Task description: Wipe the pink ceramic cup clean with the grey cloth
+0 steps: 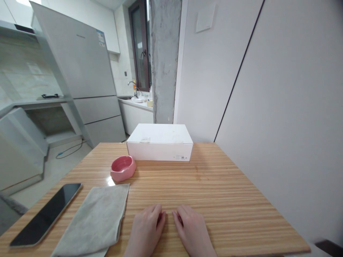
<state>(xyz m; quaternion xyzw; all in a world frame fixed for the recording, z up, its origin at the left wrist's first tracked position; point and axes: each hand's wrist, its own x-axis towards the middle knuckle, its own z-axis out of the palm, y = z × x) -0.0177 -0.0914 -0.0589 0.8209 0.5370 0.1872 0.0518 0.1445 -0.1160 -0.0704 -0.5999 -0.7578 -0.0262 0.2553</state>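
My left hand (147, 228) and my right hand (193, 230) lie palm down, side by side, on the wooden table (227, 200) near its front edge. Their fingers are curled under loosely and hold nothing. A folded grey cloth (98, 217) lies just left of my left hand. Beyond it stands a small pink bowl (122, 168). A closed white box (160, 142) sits at the far side of the table, straight ahead of my hands.
A dark phone (48, 213) lies face up at the table's left edge. A white wall (281, 107) runs along the right side. Behind the table are a concrete pillar (164, 60), a grey fridge (85, 78) and a kitchen counter with a sink (134, 98).
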